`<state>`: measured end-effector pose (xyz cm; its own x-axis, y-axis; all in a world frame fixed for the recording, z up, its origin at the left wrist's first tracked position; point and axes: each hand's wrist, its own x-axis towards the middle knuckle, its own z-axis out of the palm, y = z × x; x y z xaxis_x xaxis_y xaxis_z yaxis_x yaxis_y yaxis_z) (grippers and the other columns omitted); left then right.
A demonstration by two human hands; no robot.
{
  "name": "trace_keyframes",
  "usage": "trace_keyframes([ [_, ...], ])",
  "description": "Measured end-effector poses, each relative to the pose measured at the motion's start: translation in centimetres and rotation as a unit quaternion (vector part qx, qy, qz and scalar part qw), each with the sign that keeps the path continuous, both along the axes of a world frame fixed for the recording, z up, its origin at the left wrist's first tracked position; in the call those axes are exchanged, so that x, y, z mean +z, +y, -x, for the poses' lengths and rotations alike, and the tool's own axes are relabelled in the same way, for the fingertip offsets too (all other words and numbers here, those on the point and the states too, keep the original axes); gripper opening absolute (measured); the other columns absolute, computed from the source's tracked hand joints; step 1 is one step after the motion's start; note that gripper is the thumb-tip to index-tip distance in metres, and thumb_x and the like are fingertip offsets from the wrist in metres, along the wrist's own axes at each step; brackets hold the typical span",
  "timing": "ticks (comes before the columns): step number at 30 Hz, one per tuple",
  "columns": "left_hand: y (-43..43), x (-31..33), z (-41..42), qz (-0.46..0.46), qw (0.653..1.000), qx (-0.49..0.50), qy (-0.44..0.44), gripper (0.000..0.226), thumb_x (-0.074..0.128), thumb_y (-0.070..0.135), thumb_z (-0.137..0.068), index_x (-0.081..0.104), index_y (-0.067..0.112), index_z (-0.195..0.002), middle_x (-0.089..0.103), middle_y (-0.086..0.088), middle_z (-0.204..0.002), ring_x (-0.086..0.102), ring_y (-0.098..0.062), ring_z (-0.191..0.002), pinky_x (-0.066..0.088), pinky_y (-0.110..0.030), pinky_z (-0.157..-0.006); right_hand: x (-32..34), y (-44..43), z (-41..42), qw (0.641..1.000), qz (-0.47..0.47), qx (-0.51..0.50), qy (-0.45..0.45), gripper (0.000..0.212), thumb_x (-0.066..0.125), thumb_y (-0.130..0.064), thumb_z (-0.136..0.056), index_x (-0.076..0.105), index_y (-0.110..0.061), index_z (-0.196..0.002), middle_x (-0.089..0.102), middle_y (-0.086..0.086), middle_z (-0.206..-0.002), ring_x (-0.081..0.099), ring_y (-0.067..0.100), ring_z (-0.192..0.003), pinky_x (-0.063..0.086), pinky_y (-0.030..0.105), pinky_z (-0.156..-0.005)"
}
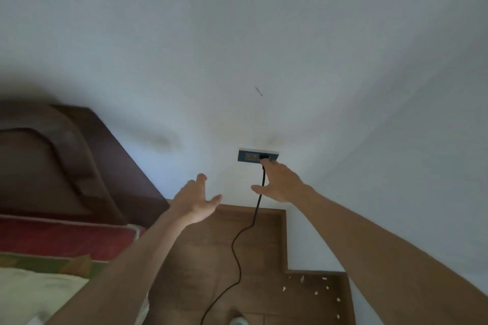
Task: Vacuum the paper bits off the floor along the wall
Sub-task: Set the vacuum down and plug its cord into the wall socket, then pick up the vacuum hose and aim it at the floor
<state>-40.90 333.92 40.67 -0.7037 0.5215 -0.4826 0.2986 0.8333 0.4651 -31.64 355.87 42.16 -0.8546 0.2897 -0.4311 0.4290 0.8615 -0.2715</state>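
1. At far left, a dark wooden headboard (52, 161) stands against the wall (237, 47); the bed (39, 285) lies below it, covers pale with a red band.
2. Left hand (196, 198): raised before the wall, palm turned inward, fingers spread and loose. Holds nothing, touches nothing.
3. Centre: black cord (236, 253) runs up from the bottom edge across the wooden floor (206, 258) to a plug (264, 157) seated in the right half of the wall outlet (249, 157).
4. Right hand (281, 183): fingers stretched out, thumb splayed, fingertips at or just under the plug. The cord passes behind the gap between thumb and fingers; no closed grip on it visible.
5. Lower right: paper bits (284, 288) lie scattered on the floor in the recess along the wall, well apart from both hands. None appear collected.
6. Vacuum itself not in view.
7. Judgement: step in hand is powering up, plug at the socket; cleaning not begun.
8. Next move calls for checking the plug sits fully home, then turning to take up the vacuum and bringing its nozzle to the recess, with the cord kept out of its path.
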Motion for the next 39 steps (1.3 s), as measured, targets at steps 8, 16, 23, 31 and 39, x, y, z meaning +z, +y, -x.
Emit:
trace_keyframes([
  [8, -6.7, 11.7, 1.6, 0.119, 0.978, -0.079, 0.151, 0.078, 0.048, 0.063, -0.09, 0.025, 0.017, -0.148, 0.046, -0.012, -0.138, 0.05, -0.031, -0.124, 0.043, -0.046, -0.103, 11.1, -4.6, -1.4, 0.993, -0.095, 0.073, -0.007, 0.081, 0.054, -0.062, -0.088, 0.022, -0.02, -0.15, 0.042, 0.008, -0.143, 0.045, 0.029, -0.126, 0.044, 0.046, -0.099],
  [16, -15.5, 23.3, 1.1, 0.1, 0.97, -0.053, 0.214, 0.081, 0.051, 0.061, -0.088, 0.024, 0.014, -0.148, 0.039, -0.014, -0.145, 0.044, -0.035, -0.131, 0.042, -0.049, -0.102, 23.2, -12.9, 0.7, 0.979, -0.147, 0.124, 0.063, 0.081, 0.055, -0.06, -0.089, 0.019, -0.021, -0.151, 0.043, 0.01, -0.14, 0.044, 0.031, -0.127, 0.044, 0.047, -0.098],
  [23, -26.4, 29.6, 0.4, 0.111, 0.959, 0.007, 0.262, 0.084, 0.054, 0.058, -0.087, 0.02, 0.013, -0.149, 0.039, -0.018, -0.143, 0.043, -0.037, -0.129, 0.044, -0.05, -0.1, 29.8, -22.0, 3.8, 0.959, -0.167, 0.196, 0.122, 0.079, 0.054, -0.059, -0.089, 0.021, -0.021, -0.15, 0.045, 0.009, -0.137, 0.046, 0.03, -0.124, 0.044, 0.047, -0.098],
  [31, -40.1, 34.6, -0.9, 0.18, 0.928, 0.121, 0.303, 0.089, 0.05, 0.066, -0.086, 0.018, 0.013, -0.15, 0.038, -0.017, -0.144, 0.043, -0.036, -0.13, 0.044, -0.051, -0.1, 35.0, -33.2, 8.5, 0.928, -0.138, 0.293, 0.183, 0.078, 0.055, -0.059, -0.089, 0.021, -0.023, -0.15, 0.047, 0.009, -0.134, 0.046, 0.029, -0.122, 0.044, 0.044, -0.094],
  [39, -51.5, 37.2, -4.1, 0.226, 0.889, 0.262, 0.3, 0.086, 0.052, 0.064, -0.086, 0.021, 0.014, -0.149, 0.038, -0.017, -0.145, 0.043, -0.036, -0.131, 0.043, -0.051, -0.102, 38.0, -44.0, 13.8, 0.88, -0.095, 0.407, 0.225, 0.08, 0.054, -0.059, -0.089, 0.018, -0.025, -0.152, 0.043, 0.009, -0.141, 0.043, 0.03, -0.129, 0.043, 0.047, -0.099],
])
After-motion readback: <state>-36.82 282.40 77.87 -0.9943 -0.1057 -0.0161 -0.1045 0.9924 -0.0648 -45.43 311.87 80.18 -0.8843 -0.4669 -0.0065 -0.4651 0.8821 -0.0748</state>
